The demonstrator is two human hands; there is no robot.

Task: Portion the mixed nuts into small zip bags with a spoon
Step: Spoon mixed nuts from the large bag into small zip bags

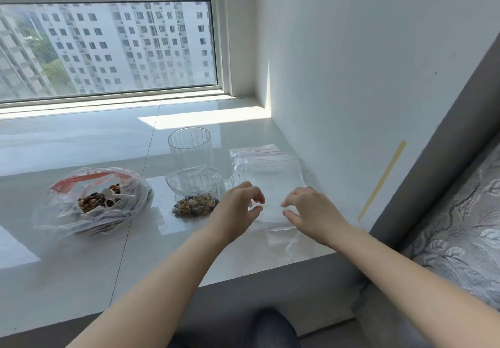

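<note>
A large clear bag (94, 201) of mixed nuts lies at the left of the sill, with a white spoon (116, 195) resting in the nuts. In the middle stands a small zip bag (194, 199), its mouth open and nuts in its bottom. To the right lies a stack of empty zip bags (270, 169). My left hand (238, 207) and my right hand (308, 209) meet over the stack's near end. Each pinches one side of a clear empty zip bag (272, 211) between thumb and fingertips.
A ribbed clear glass (189, 144) stands behind the small filled bag. The white sill (81, 266) ends at a wall on the right and a window at the back. A patterned cushion (460, 239) lies lower right, and a strip of tape (381, 182) is on the wall.
</note>
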